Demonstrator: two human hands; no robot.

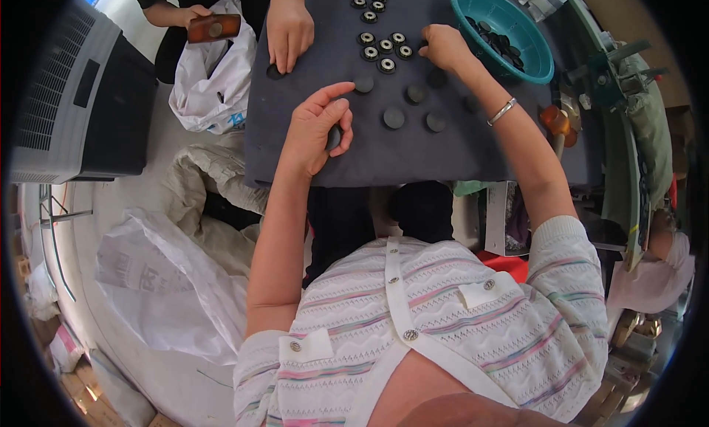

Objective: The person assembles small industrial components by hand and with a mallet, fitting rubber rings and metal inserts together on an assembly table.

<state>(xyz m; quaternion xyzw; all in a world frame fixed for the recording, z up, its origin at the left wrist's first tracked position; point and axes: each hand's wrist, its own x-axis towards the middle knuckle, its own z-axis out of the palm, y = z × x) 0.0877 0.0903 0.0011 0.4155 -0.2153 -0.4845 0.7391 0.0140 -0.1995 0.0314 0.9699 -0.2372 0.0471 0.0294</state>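
Place: a small assembly workshop, by its contents. Item: my dark-covered worktable (pixel 458 157), shared with a co-worker's hand (pixel 289 32). Items: black discs (pixel 394 117) and bearing-like rings (pixel 386 46) with metal centres, many alike, set out before me in groups. Item: teal plastic basin (pixel 543 62), stocked with more discs. Item: green metal equipment (pixel 619 71), to my right. Items: large white sack (pixel 159 287) and grey vented unit (pixel 55 73), to my left.

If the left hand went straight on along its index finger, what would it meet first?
Most likely the round black disc right at the fingertip of the left hand; whether the two already touch is hard to tell from this view.
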